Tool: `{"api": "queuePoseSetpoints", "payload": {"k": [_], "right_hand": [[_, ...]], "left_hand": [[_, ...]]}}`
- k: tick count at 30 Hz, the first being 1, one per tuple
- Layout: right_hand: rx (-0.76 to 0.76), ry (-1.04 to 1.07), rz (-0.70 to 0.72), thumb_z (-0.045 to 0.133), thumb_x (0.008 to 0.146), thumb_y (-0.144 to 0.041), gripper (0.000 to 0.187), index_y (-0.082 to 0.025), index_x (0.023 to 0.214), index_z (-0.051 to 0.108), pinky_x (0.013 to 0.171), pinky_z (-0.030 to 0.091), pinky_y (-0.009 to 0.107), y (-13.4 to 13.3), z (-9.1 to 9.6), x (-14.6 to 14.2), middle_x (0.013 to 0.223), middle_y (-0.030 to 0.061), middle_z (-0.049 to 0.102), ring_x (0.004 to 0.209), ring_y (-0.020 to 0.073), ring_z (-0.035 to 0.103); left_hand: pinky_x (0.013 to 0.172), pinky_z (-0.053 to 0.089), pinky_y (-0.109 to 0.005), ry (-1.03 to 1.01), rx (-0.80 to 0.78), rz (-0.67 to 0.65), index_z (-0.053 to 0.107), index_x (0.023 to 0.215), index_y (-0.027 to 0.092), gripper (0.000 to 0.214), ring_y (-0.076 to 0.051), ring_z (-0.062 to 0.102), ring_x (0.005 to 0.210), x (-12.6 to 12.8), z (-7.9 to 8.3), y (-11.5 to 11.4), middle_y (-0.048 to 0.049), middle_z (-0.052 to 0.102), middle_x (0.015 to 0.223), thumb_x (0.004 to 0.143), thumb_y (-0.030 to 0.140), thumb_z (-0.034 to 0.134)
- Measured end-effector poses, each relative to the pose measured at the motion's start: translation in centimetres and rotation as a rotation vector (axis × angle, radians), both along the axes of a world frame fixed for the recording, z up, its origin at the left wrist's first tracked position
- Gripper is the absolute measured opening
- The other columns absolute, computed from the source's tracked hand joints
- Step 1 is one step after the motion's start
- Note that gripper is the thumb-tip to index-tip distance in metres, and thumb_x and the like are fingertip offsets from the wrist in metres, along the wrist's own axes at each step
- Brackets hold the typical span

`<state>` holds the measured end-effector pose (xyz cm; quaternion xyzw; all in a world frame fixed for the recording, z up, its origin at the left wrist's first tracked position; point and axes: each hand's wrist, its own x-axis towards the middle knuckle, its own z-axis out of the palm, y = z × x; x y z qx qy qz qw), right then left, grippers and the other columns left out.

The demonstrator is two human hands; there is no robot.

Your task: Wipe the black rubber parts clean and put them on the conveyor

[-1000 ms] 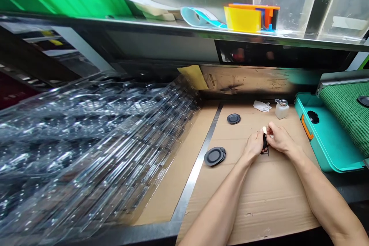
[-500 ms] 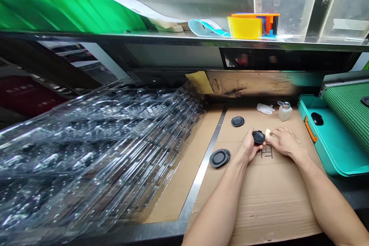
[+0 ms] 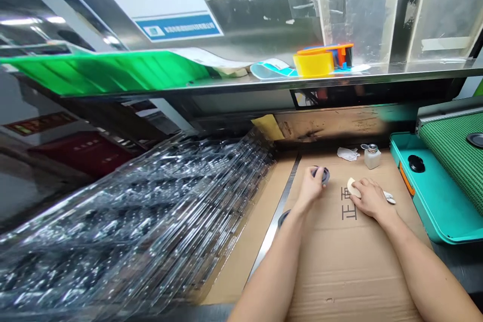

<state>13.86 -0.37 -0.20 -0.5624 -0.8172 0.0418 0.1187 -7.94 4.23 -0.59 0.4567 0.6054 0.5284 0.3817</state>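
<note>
My left hand [image 3: 311, 187] grips a round black disc [image 3: 321, 174] at its fingertips, low over the cardboard sheet [image 3: 339, 266] and close to where a second disc lay. That second disc is hidden from view. My right hand [image 3: 372, 199] holds a cream pad [image 3: 353, 187] under its fingers, with a small white scrap [image 3: 389, 197] just beyond it. Between my hands, dark characters [image 3: 349, 204] are printed on the cardboard. A stack of black discs [image 3: 284, 219] is mostly hidden behind my left forearm.
A clear bottle with a metal pump top [image 3: 372, 157] and a crumpled white wipe [image 3: 347, 153] stand beyond my hands. At right are a teal tray [image 3: 426, 191] holding a black disc [image 3: 416, 163] and a green mat [image 3: 453, 146]. Stacked clear plastic trays [image 3: 132, 216] fill the left.
My left hand has moved away from my right, carrying the black disc left and farther out. The pad has separated from the disc, and the view has tilted upward.
</note>
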Motion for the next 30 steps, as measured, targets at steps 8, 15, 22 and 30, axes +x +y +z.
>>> {"api": "queuePoseSetpoints", "payload": {"k": [8,15,22,30], "right_hand": [[-0.033,0.034,0.007,0.056,0.094,-0.038,0.029,-0.021,0.116,0.065,0.089,0.041,0.036,0.0,-0.3,-0.1,0.112,0.0116,0.064,0.106,0.0271,0.056],[-0.045,0.051,0.017,0.056,0.094,-0.038,0.029,-0.020,0.115,0.065,0.089,0.042,0.038,-0.1,-0.3,-0.1,0.114,0.0136,0.063,0.109,0.0286,0.055],[-0.028,0.050,0.014,0.058,0.093,-0.037,0.027,-0.019,0.111,0.066,0.089,0.043,0.038,-0.3,-0.4,-0.2,0.113,0.0136,0.064,0.107,0.0289,0.056],[0.005,0.045,0.025,0.057,0.093,-0.036,0.025,-0.018,0.108,0.067,0.090,0.041,0.038,-0.4,-0.4,-0.3,0.110,0.0141,0.065,0.107,0.0291,0.056]], "left_hand": [[0.054,0.050,-0.025,0.461,-0.168,0.007,0.052,0.097,0.018,0.027,-0.015,0.060,0.060,-6.8,-0.1,5.5,-0.0056,0.065,0.084,0.085,0.039,0.062],[0.082,0.049,-0.037,1.014,-0.163,-0.055,0.063,0.100,0.022,0.028,-0.030,0.068,0.098,-6.7,-1.1,6.9,-0.0121,0.073,0.105,0.088,0.045,0.055],[0.089,0.048,-0.041,1.154,-0.250,-0.138,0.068,0.115,0.018,0.048,-0.035,0.067,0.109,-6.5,-0.3,6.5,-0.0188,0.072,0.116,0.095,0.051,0.040],[0.110,0.038,-0.040,1.191,-0.228,-0.350,0.050,0.144,0.014,0.087,-0.035,0.052,0.133,-7.1,0.3,5.9,-0.0207,0.052,0.147,0.075,0.063,0.066]]}}
